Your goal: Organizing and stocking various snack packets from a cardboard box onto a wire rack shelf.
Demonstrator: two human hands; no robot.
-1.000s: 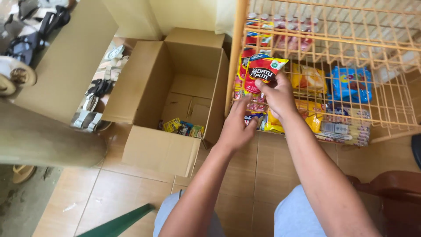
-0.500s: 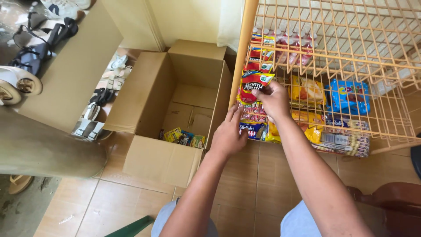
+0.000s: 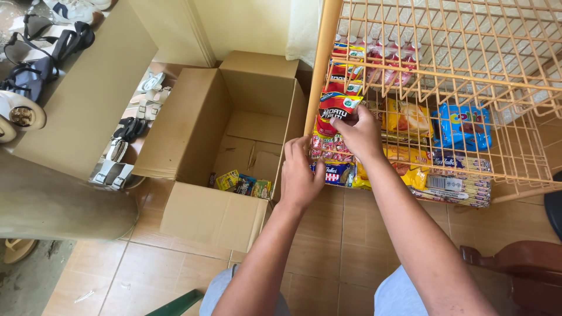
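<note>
Two bare hands reaching into the lower corner of an orange wire rack standing on a tiled floor. Right hand gripping a red snack packet, fingers clamped on its lower edge, holding it upright against the rack's left post. Left hand pressing on a row of small red and pink packets just below, fingers curled over their front; whether actually clasping one, impossible to tell. Both hands sitting close together, nearly touching. Lying deeper on the rack's bottom shelf: a yellow chip bag, a blue packet and long wrapped biscuit packs. Standing at the back left of the rack, a line of bottles with pink labels. Sitting open just left of the rack, a brown cardboard box, holding only a few small colourful packets in its near corner. Lining the far left, sandals and shoes beside a beige panel.
</note>
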